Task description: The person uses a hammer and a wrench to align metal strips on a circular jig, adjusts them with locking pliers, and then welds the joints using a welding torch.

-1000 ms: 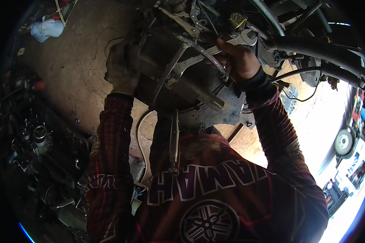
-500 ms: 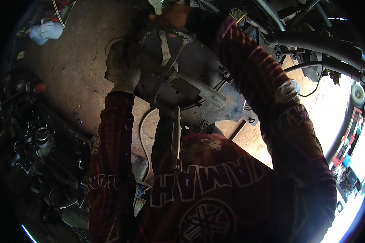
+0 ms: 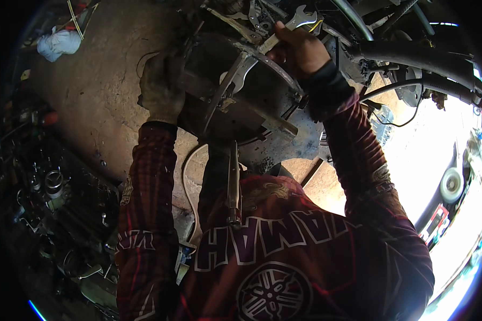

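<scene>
My right hand (image 3: 309, 52) is closed around the shaft of a long steel wrench (image 3: 266, 45). The wrench slants up to the right, its forked jaw past my fingers. Its lower end lies at the middle of a dark metal frame (image 3: 276, 68) with curved strips, partly behind one strip. At the left side of this frame is my left hand (image 3: 163, 88), dark and greyish, in a glove or heavily soiled. Shadow hides its fingers, so its grip is unclear. A silvery metal bar (image 3: 233, 184) points from the frame toward my body.
Dark tubes and hoses (image 3: 418, 56) fill the upper right. Metal parts and tools (image 3: 53, 184) crowd the lower left. A white bundle (image 3: 60, 44) lies on the floor at upper left. A thin hose (image 3: 187, 176) curves beside my left forearm. A small wheel (image 3: 452, 184) stands far right.
My right hand has swung right from the top of the frame. The wrench has turned from nearly upright to slanting right. My left hand stays in place.
</scene>
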`<state>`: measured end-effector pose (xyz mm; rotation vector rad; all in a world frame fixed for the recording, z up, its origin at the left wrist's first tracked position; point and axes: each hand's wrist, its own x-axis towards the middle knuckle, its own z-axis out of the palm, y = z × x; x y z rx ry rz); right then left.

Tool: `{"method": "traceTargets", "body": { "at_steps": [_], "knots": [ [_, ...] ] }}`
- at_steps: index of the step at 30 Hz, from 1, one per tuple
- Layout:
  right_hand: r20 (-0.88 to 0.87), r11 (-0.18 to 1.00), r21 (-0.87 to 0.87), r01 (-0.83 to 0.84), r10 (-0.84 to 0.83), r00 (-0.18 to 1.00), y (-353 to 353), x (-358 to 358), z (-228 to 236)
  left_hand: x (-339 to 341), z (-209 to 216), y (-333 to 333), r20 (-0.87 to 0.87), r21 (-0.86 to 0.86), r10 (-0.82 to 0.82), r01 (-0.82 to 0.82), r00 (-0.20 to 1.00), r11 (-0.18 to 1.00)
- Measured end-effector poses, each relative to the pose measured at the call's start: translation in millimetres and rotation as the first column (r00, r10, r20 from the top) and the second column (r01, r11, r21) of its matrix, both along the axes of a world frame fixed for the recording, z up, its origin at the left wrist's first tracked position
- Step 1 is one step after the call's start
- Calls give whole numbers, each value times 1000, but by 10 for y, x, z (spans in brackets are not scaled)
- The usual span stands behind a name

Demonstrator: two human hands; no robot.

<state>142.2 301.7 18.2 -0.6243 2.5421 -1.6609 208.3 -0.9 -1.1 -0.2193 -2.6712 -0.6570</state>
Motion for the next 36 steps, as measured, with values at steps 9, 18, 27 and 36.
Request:
{"method": "traceTargets", "body": {
  "at_steps": [9, 18, 27, 36],
  "knots": [
    [-260, 926, 361, 110, -13, 965, 143, 398, 63, -61, -12, -3, 199, 89, 92, -112, 976, 990],
    [434, 953, 290, -90, -48, 899, -616, -425, 28, 4, -225, -149, 64, -290, 94, -72, 993, 954],
    [388, 965, 205, -163, 73, 919, -548, -880, -341, -15, -11, 64, 42, 104, 94, -98, 995, 990],
    [-80, 998, 19, -51, 53, 995, 69, 20, -94, -11, 76, 98, -11, 17, -3, 3, 1000, 1000]
  ]
}}
